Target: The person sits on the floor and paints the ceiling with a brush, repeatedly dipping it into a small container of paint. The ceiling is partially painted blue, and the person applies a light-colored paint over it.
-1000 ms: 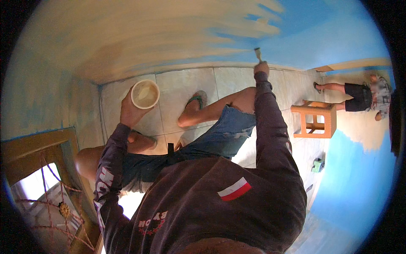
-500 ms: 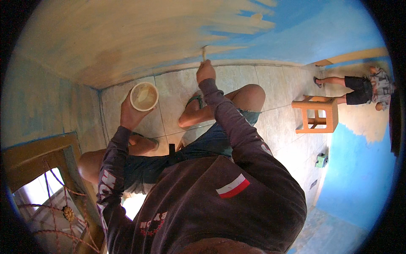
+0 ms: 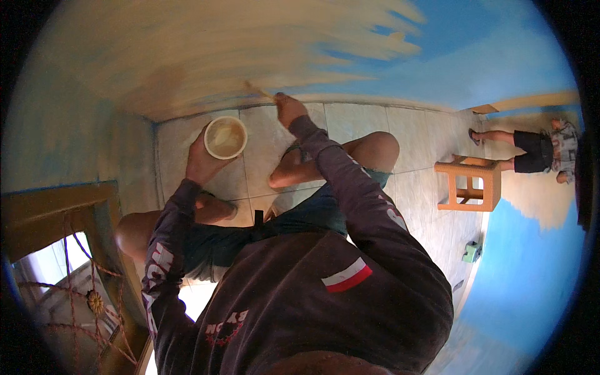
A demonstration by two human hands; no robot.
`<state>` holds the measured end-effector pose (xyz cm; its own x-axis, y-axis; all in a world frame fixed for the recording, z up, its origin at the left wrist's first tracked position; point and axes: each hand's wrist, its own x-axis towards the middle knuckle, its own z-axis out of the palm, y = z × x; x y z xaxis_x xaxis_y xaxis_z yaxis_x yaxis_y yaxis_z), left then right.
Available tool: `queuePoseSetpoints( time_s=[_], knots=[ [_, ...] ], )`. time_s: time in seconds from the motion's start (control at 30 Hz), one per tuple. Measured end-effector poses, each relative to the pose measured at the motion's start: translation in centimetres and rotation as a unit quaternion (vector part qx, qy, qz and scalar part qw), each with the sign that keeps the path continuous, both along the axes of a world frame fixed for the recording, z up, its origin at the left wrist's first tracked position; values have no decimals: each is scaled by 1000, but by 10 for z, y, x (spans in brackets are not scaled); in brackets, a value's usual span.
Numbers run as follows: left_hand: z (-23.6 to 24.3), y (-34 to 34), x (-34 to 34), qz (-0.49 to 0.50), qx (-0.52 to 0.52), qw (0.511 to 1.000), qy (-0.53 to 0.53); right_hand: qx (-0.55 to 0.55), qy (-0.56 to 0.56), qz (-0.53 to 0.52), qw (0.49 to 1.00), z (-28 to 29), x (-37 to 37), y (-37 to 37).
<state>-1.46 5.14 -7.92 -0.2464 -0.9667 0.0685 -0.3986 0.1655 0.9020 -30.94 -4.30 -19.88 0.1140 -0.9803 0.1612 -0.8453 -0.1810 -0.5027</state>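
Paintbrush (image 3: 257,91) sits in the right hand (image 3: 289,110), which is clenched around its handle at about twelve o'clock in the view, the bristle end pressed against the base of the wall (image 3: 187,50) where beige paint spreads in broad streaks over blue. Left hand (image 3: 203,161) at about eleven o'clock grasps a small round paint cup (image 3: 225,137) from below, fingers wrapped round its side; the cup is upright and holds beige paint. Cup and brush are near each other but apart.

Both arms wear dark long sleeves, and a dark sweatshirt (image 3: 300,300) with a red-and-white patch fills the lower middle. Bare knees and denim shorts (image 3: 312,212) show beneath the arms, over a pale tiled floor (image 3: 412,144).

At three o'clock an orange wooden stool (image 3: 470,183) stands on the tiles, and just past it another person (image 3: 531,150) in dark shorts stands by a blue wall with a beige patch. A small green object (image 3: 472,252) lies on the floor at about four o'clock. A wooden-framed window (image 3: 56,250) with a metal grille is at eight o'clock
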Motion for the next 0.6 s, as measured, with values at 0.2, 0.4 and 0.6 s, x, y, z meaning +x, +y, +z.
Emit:
queuePoseSetpoints(
  time_s=[0.2, 0.4, 0.6],
  knots=[
    [4, 5, 11, 18, -8, 999, -25, 9, 41, -95, 995, 31, -78, -5],
    [5, 3, 6, 12, 10, 1000, -4, 33, 186, -241, 952, 66, -175, 13],
    [-7, 2, 7, -2, 22, 1000, -15, -53, 14, -205, 977, 101, -171, 50]
  ],
)
